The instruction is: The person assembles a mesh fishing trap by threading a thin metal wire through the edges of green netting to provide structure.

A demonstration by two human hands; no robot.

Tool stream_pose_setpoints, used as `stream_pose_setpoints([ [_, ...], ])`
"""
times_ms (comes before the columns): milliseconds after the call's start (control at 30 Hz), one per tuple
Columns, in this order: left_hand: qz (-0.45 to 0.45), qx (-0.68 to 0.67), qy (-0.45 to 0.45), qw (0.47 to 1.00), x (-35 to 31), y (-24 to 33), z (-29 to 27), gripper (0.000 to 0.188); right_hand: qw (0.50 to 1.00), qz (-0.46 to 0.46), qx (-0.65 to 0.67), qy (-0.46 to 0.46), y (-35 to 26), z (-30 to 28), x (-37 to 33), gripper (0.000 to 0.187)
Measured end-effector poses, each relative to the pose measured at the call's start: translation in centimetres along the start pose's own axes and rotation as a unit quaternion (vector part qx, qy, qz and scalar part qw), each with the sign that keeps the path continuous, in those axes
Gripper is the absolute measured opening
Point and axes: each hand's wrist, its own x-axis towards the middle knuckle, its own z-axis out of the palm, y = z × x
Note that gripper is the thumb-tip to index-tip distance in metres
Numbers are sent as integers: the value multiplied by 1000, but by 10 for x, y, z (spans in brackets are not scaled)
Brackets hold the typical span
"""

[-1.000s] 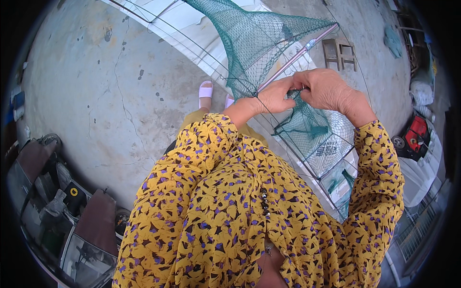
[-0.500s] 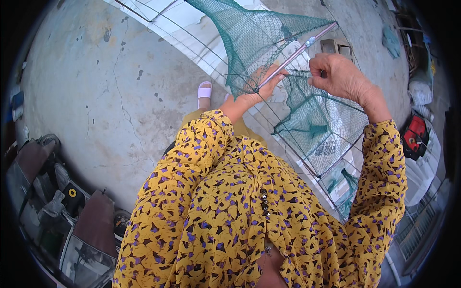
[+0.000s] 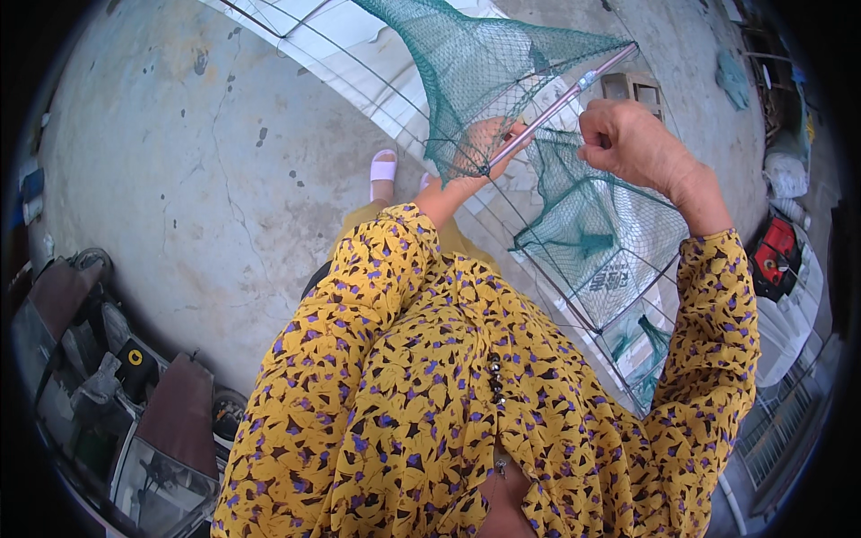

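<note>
A green net [image 3: 484,72] stretched over thin wire frames hangs in front of me and runs down to a boxy net section [image 3: 601,242]. My left hand [image 3: 489,143] sits behind the mesh, pinching the net where a pale pink rod [image 3: 565,94] ends. The rod slants up to the right. My right hand [image 3: 632,139] is a closed fist just below and right of the rod, raised away from the left hand. Whether it grips a thread is too fine to see. Both sleeves are yellow with a purple leaf print.
Under me is stained concrete floor [image 3: 179,161], with my foot in a white sandal [image 3: 383,168]. Parked motorbikes [image 3: 117,394] crowd the lower left. A small wooden stool [image 3: 632,87] stands behind the net. A red and black object [image 3: 776,255] and white sacks lie at the right.
My hands were together on the net. The right fist has since drawn up and to the right, away from the left hand, which stays on the mesh.
</note>
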Motion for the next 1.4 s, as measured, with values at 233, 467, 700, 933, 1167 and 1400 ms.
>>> stream_pose_setpoints([
  [233,5,-35,15,999,-1,-7,3,16,1000,2,18,7,2,1,-1,15],
  [467,20,-78,32,996,1,-21,6,12,999,-4,34,16,2,3,-2,17],
  [700,8,-154,24,988,-3,-14,2,11,999,-14,48,19,4,3,-2,17],
  [933,7,-94,17,995,-3,-21,3,10,999,-14,41,18,2,4,1,18],
  [1167,-64,-249,-63,964,-7,-2,1,20,1000,-26,14,6,9,12,6,16],
  [1400,-43,-258,-79,962,-16,63,-15,30,999,-38,14,-3,14,18,12,19],
])
